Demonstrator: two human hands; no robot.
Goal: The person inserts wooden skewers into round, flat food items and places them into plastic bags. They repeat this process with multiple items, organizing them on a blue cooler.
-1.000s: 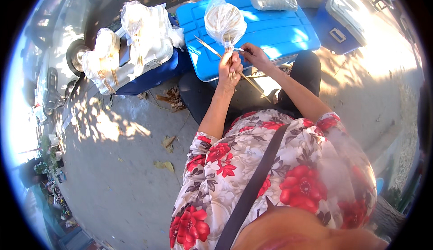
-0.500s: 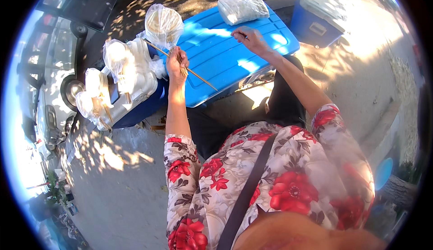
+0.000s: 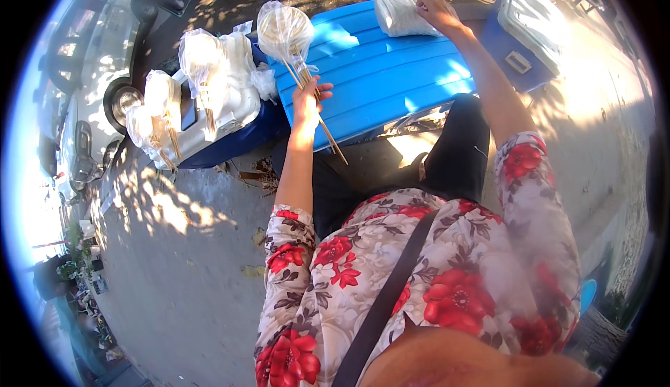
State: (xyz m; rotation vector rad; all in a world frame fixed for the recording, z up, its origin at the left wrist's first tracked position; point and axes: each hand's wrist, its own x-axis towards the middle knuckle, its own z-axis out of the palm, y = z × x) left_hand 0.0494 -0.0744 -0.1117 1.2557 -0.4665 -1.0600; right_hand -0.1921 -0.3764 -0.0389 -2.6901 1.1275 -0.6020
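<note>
A round pale treat wrapped in a clear plastic bag on thin wooden sticks stands just above the fingers of the left hand. The left hand's thumb and fingers are pinched around the sticks, with the remaining fingers fanned loosely open, and the bare stick ends slant down past the palm. The bagged top tilts away from the person, over the near corner of a large bright blue ribbed plastic cooler lid, which lies directly under and beyond that hand.

Far across the lid, the right hand rests its fingers on a clear plastic bag stuffed with white material. The fingers curl over the bag's edge; whether they grip it or only press on it is hard to tell from this angle.

Outward from the left fingers, on the side away from the right hand, sits a white foam box with several more bagged treats on sticks standing in it. Beyond the right hand is a second, smaller blue cooler with a white lid. Below both arms are a red-flowered pale blouse, crossed by a dark strap, and sunlit concrete ground dappled with shade.
</note>
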